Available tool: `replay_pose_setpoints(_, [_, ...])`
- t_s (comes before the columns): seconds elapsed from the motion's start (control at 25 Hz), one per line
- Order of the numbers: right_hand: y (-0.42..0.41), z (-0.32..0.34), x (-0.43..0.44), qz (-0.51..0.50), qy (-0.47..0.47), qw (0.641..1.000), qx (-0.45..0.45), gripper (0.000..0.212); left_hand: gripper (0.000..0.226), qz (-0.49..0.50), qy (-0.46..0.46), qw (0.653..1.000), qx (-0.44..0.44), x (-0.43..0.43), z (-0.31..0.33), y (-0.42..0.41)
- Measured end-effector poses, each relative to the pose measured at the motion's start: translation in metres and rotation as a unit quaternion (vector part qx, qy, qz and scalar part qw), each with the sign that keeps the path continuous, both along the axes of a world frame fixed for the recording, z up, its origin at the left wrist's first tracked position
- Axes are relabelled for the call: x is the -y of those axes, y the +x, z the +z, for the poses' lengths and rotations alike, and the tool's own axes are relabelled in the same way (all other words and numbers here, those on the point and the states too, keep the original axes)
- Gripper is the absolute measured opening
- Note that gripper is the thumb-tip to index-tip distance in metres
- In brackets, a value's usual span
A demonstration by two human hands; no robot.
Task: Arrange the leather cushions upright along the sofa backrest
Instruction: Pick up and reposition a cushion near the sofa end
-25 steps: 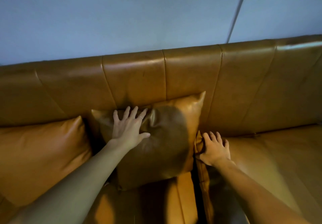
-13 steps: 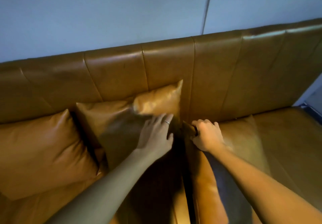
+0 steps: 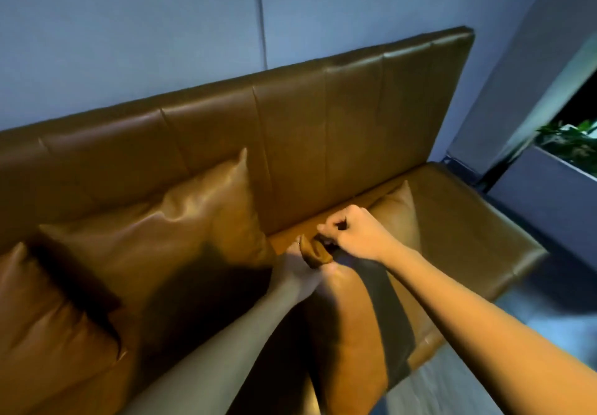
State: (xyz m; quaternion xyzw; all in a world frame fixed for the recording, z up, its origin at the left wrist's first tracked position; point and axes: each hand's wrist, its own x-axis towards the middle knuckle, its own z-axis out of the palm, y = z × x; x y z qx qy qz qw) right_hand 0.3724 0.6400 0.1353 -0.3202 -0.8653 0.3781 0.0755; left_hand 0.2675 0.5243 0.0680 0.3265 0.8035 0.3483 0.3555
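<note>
Three tan leather cushions are on the brown sofa. One cushion (image 3: 181, 220) leans upright against the backrest (image 3: 323, 130). Another cushion (image 3: 42, 327) leans at the far left. The third cushion (image 3: 352, 327) lies flat on the seat in front of me, its far right corner near the backrest. My left hand (image 3: 303, 272) grips its near left corner, which is folded up. My right hand (image 3: 358, 233) is closed on the same edge just right of that corner.
The sofa seat (image 3: 468, 230) extends right to its end. Beyond it are a grey wall corner (image 3: 517, 91), a dark opening and green plants (image 3: 571, 140). A blue-grey wall (image 3: 161, 27) rises behind the backrest. Grey floor (image 3: 452, 379) shows at lower right.
My left hand left the upright cushion and came right onto the flat cushion's corner. My right hand closed tighter on that edge. The view swung to the right.
</note>
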Motion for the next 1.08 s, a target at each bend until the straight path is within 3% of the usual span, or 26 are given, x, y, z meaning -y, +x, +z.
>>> replay_pose_setpoints(0.08, [0.019, 0.001, -0.020, -0.043, 0.011, 0.999, 0.025, 0.018, 0.063, -0.004, -0.012, 0.999, -0.031, -0.005, 0.002, 0.008])
replay_pose_setpoints(0.16, [0.042, 0.003, -0.042, -0.077, 0.037, 0.993, 0.076, 0.029, 0.064, -0.022, -0.044, 0.995, -0.087, -0.015, 0.010, 0.020])
replay_pose_setpoints(0.28, [0.077, -0.001, -0.087, -0.095, 0.098, 0.973, 0.184, 0.039, 0.058, -0.059, 0.032, 0.990, -0.120, -0.026, 0.021, 0.037])
replay_pose_setpoints(0.4, [0.111, -0.007, -0.136, -0.122, 0.054, 0.953, 0.272, 0.056, 0.045, -0.113, 0.071, 0.983, -0.125, -0.037, 0.033, 0.040])
replay_pose_setpoints(0.52, [0.148, -0.019, -0.185, -0.116, 0.035, 0.894, 0.432, 0.088, 0.045, -0.143, 0.081, 0.982, -0.094, -0.058, 0.035, 0.024])
replay_pose_setpoints(0.6, [0.160, -0.023, -0.207, -0.148, 0.058, 0.861, 0.482, 0.093, 0.050, -0.148, 0.076, 0.982, -0.091, -0.074, 0.034, 0.012])
replay_pose_setpoints(0.8, [0.144, -0.026, -0.253, -0.172, 0.107, 0.899, 0.389, 0.020, 0.058, -0.140, 0.057, 0.988, -0.034, -0.109, 0.037, -0.015])
replay_pose_setpoints(0.96, [0.108, -0.008, -0.284, -0.190, 0.097, 0.932, 0.294, 0.012, 0.065, -0.099, 0.069, 0.993, -0.013, -0.123, 0.045, -0.040])
replay_pose_setpoints(1.08, [0.075, 0.007, -0.311, -0.188, 0.152, 0.949, 0.203, 0.013, 0.067, -0.024, 0.104, 0.994, 0.009, -0.135, 0.047, -0.061])
